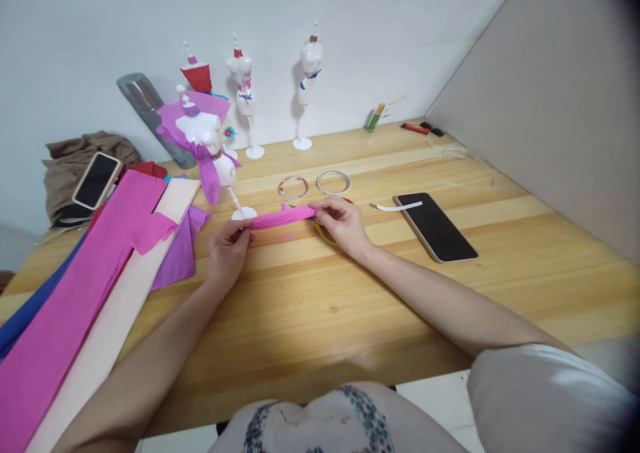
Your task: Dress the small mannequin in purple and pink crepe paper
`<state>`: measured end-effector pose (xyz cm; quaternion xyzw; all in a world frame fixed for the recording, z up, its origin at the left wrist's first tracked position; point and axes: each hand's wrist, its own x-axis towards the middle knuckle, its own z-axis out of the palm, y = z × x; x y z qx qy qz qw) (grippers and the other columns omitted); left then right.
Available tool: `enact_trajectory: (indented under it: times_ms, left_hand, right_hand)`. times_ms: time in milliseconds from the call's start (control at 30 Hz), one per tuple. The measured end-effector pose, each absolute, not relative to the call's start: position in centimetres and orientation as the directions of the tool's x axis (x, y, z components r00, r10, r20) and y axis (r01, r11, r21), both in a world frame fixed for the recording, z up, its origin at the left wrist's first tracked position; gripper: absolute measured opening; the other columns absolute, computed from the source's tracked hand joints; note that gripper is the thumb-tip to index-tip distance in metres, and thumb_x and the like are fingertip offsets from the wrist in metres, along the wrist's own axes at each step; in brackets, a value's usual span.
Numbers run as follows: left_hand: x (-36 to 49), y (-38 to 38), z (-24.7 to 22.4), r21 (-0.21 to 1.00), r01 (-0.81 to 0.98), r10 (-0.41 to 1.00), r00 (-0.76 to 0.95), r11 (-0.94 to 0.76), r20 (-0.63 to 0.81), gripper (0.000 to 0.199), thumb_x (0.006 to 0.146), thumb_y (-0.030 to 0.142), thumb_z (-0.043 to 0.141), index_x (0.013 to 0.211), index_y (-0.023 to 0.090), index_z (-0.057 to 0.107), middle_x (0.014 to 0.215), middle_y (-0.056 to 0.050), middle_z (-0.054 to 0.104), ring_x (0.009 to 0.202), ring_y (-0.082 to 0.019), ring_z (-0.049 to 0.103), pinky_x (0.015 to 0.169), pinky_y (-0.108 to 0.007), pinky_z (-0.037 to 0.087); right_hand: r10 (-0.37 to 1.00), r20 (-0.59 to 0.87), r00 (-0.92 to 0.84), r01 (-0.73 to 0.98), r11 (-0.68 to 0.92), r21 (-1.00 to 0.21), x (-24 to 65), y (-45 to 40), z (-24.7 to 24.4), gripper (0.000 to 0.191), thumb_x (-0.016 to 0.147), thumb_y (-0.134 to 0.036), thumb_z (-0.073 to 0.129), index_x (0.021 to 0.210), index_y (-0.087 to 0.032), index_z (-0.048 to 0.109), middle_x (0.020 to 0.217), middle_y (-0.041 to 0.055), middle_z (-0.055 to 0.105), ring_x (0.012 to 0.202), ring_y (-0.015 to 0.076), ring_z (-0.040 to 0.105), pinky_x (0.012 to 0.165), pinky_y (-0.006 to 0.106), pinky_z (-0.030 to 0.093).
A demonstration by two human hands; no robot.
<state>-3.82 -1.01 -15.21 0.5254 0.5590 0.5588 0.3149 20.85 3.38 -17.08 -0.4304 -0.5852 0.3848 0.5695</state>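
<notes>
Fingers (243,228) of the left hand (228,251) and right hand (344,225) pinch opposite ends of a gathered, creased pink strip (283,218) over the wood-grained tabletop (320,333), near a glossy mannequin (203,129) in purple fabric (210,178); a green bottle (375,120) stands behind.

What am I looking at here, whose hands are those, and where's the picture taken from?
There is no machine here, just one person's two bare hands. The single picture comes from a camera worn on that person's head, looking forward and down. The left hand and right hand hold a pink strip stretched between them, above a wooden table. Toward the back stand small white dress forms, some partly dressed. Long fabric pieces lie at the left. Near the hands are a few rings, perhaps tape rolls. At the right lies a dark-screened phone, with a white strip reaching over its edge.
</notes>
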Motion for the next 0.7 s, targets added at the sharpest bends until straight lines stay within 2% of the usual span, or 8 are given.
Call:
enact_trajectory:
  times_ms: [267, 533, 700]
  left_hand:
    - [-3.78, -1.08, -15.37, 0.950, 0.254, 0.941, -0.236, -0.181, 0.242, 0.013, 0.074, 0.026, 0.067, 0.081, 0.023, 0.078, 0.062, 0.002, 0.064, 0.056, -0.013, 0.061, 0.057, -0.025, 0.051]
    - [-3.78, -1.00, -15.83, 0.945, 0.262, 0.939, -0.229, -0.195, 0.257, 0.013, 0.076, 0.028, 0.067, 0.082, 0.022, 0.076, 0.061, 0.002, 0.063, 0.055, -0.013, 0.060, 0.055, -0.025, 0.049]
    - [-3.84, -0.90, -15.98, 0.957, 0.237, 0.936, -0.268, -0.168, 0.230, 0.011, 0.074, 0.026, 0.068, 0.081, 0.021, 0.073, 0.060, 0.002, 0.065, 0.053, -0.013, 0.061, 0.055, -0.025, 0.050]
  right_hand:
    - [0.951, 0.309, 0.017, 0.090, 0.306, -0.948, 20.92, 3.39, -17.08, 0.012, 0.075, -0.028, 0.068, 0.080, -0.023, 0.077, 0.079, 0.0024, 0.075, 0.075, 0.0173, 0.067, 0.077, 0.035, 0.053]
    - [0.982, 0.186, 0.041, -0.080, 0.189, -0.979, 20.49, 3.51, -17.06, 0.011, 0.067, -0.028, 0.072, 0.076, -0.021, 0.072, 0.066, -0.0006, 0.070, 0.061, 0.0145, 0.062, 0.067, 0.032, 0.051]
    - [0.989, 0.142, 0.038, -0.115, 0.145, -0.983, 20.45, 3.51, -16.98, 0.014, 0.063, -0.028, 0.074, 0.075, -0.021, 0.071, 0.064, -0.0011, 0.069, 0.060, 0.0146, 0.063, 0.068, 0.033, 0.052]
